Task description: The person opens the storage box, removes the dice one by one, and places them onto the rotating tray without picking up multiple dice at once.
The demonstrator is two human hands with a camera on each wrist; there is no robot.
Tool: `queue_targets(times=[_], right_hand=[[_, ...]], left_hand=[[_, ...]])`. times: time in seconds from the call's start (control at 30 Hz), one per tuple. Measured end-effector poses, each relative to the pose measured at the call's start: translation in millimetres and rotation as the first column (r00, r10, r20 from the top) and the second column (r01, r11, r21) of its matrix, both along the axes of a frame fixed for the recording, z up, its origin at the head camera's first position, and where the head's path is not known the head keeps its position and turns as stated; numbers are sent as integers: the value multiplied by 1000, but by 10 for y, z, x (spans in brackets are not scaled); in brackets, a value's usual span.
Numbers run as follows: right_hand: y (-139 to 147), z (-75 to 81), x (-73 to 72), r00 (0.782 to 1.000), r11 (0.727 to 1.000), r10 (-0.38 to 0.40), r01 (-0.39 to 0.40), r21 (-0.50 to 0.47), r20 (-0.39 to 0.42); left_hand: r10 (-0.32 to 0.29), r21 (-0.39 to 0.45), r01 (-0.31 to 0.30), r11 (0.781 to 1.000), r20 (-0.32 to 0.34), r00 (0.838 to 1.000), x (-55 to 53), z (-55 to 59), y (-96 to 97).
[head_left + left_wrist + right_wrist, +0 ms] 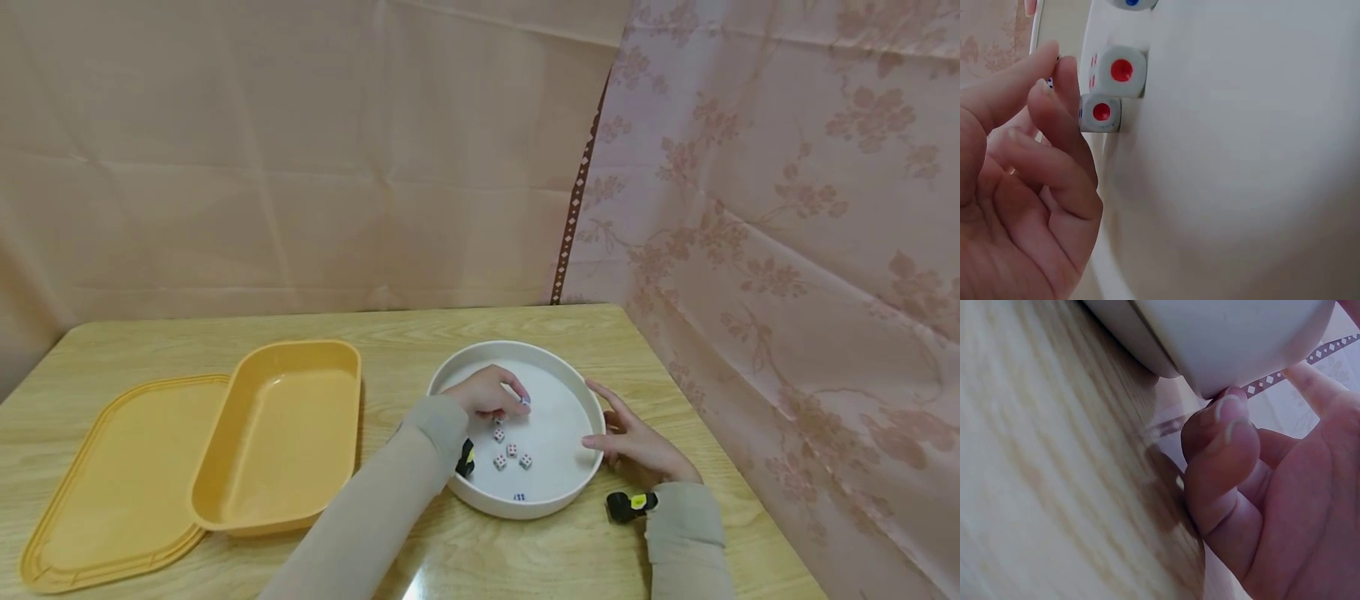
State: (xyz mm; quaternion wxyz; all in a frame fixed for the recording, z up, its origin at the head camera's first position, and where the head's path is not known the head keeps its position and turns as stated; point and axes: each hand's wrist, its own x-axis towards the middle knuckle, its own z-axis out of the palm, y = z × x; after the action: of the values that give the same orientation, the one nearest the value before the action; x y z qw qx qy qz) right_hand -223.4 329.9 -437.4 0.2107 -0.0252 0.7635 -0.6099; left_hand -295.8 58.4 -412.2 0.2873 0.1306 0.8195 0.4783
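A round white tray [558, 383] with a raised rim holds several small white dice [512, 450] with red and blue pips. My left hand [487, 392] reaches over the tray and pinches one die [525, 402] between thumb and index finger. In the left wrist view that die is mostly covered by the fingertips, while a die with a large red pip [1121, 70] and a smaller-looking die [1101, 112] stand just beyond the fingers. At the tray's right side my right hand [633, 437] holds the rim, thumb over it and fingers along the outer wall [1254, 350].
A deep yellow container [285, 442] stands left of the tray, overlapping a flat yellow lid [120, 483] on the wooden table [397, 358]. A beige curtain [300, 167] hangs behind, and a pink floral cloth [810, 250] hangs along the right edge.
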Motion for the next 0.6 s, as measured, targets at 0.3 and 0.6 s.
queue_targets(times=[0.3, 0.6], right_hand=[[-14, 17, -8, 1000, 1000, 1, -1, 18, -1], [-7, -6, -13, 1000, 999, 16, -15, 32, -15]], left_hand=[[15, -39, -15, 999, -13, 1000, -2, 7, -4], [13, -35, -15, 999, -36, 999, -11, 20, 16]])
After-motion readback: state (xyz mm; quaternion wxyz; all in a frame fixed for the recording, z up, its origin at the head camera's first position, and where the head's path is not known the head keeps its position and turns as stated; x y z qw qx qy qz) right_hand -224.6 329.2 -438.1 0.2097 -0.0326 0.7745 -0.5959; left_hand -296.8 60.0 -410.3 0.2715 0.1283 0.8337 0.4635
